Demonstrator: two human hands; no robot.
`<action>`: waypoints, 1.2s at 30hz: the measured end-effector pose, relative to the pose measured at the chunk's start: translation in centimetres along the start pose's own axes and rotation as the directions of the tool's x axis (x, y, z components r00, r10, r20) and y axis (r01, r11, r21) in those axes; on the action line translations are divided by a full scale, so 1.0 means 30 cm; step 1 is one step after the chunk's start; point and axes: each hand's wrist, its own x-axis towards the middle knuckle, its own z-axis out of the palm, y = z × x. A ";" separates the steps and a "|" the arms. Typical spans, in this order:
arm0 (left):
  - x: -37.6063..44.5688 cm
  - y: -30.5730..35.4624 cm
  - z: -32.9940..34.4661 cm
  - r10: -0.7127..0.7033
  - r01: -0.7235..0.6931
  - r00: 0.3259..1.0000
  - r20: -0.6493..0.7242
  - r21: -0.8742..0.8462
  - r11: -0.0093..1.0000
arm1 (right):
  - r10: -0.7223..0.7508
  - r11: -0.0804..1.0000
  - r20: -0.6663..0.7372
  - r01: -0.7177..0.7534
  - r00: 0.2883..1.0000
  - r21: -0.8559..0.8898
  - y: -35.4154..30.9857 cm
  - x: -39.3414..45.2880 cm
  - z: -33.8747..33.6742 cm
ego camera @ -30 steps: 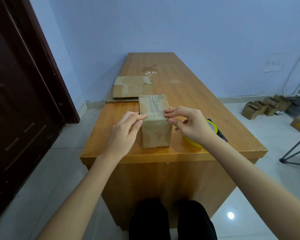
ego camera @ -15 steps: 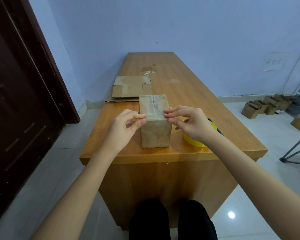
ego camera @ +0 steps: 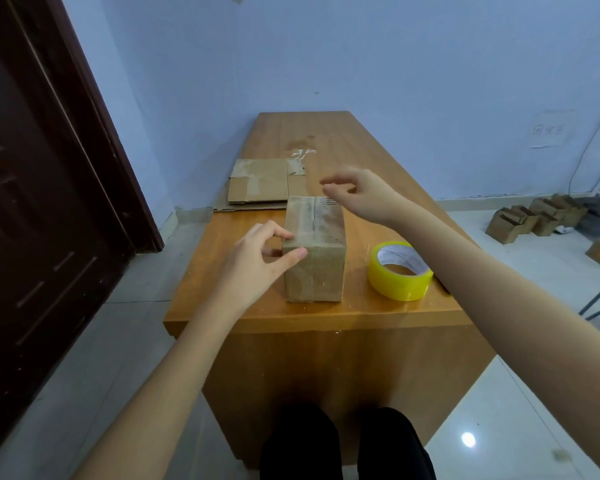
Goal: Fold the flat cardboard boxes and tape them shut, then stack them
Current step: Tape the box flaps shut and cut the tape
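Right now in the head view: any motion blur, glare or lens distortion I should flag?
Head view: right hand is motion-blurred at the fingertips above the folded box; left hand on its corner is sharper. Glare: a bright lamp spot on the floor tile and sheen on the tape roll. Wide-angle bowing slants the door frame and splays the table edges.

A taped brown box (ego camera: 315, 249) stands closed near the table's front edge, flat cardboard (ego camera: 264, 183) behind it.
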 end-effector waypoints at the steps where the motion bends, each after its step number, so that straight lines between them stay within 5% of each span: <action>1: 0.001 0.005 0.004 -0.002 0.003 1.000 -0.015 0.025 1.000 | 0.018 0.998 0.053 -0.015 0.998 -0.069 -0.007 0.035 0.006; 5: 0.003 0.016 -0.008 -0.011 0.013 1.000 -0.015 0.075 0.997 | 0.181 0.943 0.273 -0.088 0.945 -0.322 -0.015 0.122 0.044; 11: 0.001 0.010 -0.061 -0.065 0.074 0.995 -0.074 0.135 0.988 | 0.208 0.911 0.247 -0.096 0.947 -0.401 -0.020 0.111 0.037; 15: 0.023 -0.015 -0.133 -0.152 0.192 0.971 -0.187 0.216 0.957 | 0.284 0.946 0.290 -0.218 0.914 -0.238 -0.001 0.073 -0.019; 21: 0.082 -0.025 -0.191 -0.260 0.260 0.965 -0.026 -0.004 0.966 | 0.331 0.909 0.506 -0.414 0.797 0.058 -0.020 -0.016 -0.072; 36: 0.378 0.038 -0.031 -0.273 0.270 0.947 0.171 0.041 0.962 | 0.406 0.873 0.508 -0.486 0.760 0.030 -0.044 -0.141 -0.108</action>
